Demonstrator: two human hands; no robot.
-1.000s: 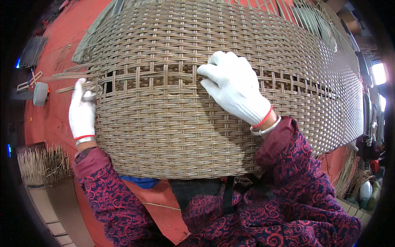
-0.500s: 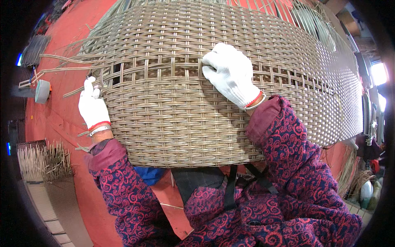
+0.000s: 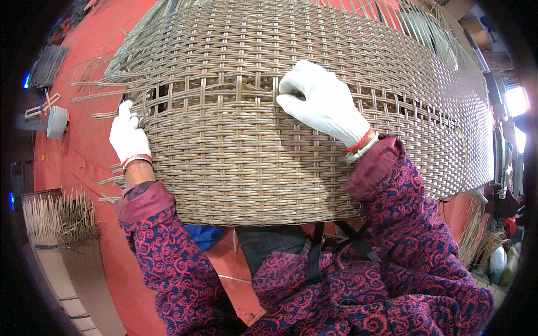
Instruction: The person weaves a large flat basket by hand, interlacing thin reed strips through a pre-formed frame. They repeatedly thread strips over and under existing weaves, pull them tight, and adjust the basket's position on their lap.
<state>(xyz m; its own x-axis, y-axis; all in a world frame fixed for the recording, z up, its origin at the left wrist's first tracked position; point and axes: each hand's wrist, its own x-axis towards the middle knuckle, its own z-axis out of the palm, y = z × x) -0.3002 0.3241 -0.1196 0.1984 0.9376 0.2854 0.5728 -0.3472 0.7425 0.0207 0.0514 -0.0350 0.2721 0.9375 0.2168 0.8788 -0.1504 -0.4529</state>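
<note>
both gloved hands shifted up along the wicker basket (image 3: 252, 168).

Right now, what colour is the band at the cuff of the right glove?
Red: a thin red band edges the white right glove at the wrist, shown best in the head view, above the patterned sleeve.

both hands wear white knit gloves with a thin red band at the cuff: the left hand (image 3: 129, 137) and the right hand (image 3: 325, 103). the sleeves are dark blue with red swirl patterning and end in plain maroon cuffs. black straps cross the patterned front of the garment.
</note>
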